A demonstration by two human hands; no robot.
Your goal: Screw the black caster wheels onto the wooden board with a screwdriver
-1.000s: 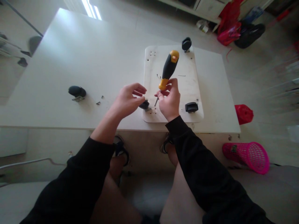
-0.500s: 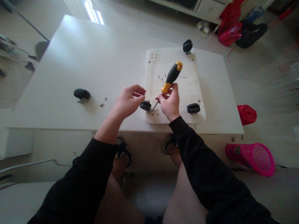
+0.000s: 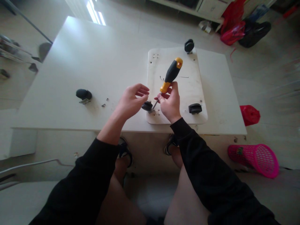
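Note:
My right hand grips a yellow and black screwdriver low down, around the shaft just under the handle. The screwdriver leans, its tip down at the mounting plate of a black caster wheel. This caster sits at the near left corner of a white board. My left hand hovers just above and left of that caster, fingers loosely bent, thumb apart, nothing visible in them. Other casters are on the board at the near right and far right. A few small screws lie on the board.
The board lies on a long white table. To the left, a loose caster rests near small screws. A pink basket lies on the floor at right. Red and black bags are at the far right.
The screwdriver's handle has tilted slightly to the left and up in my right hand. My left hand has shifted a little right. The whole view has drifted slightly.

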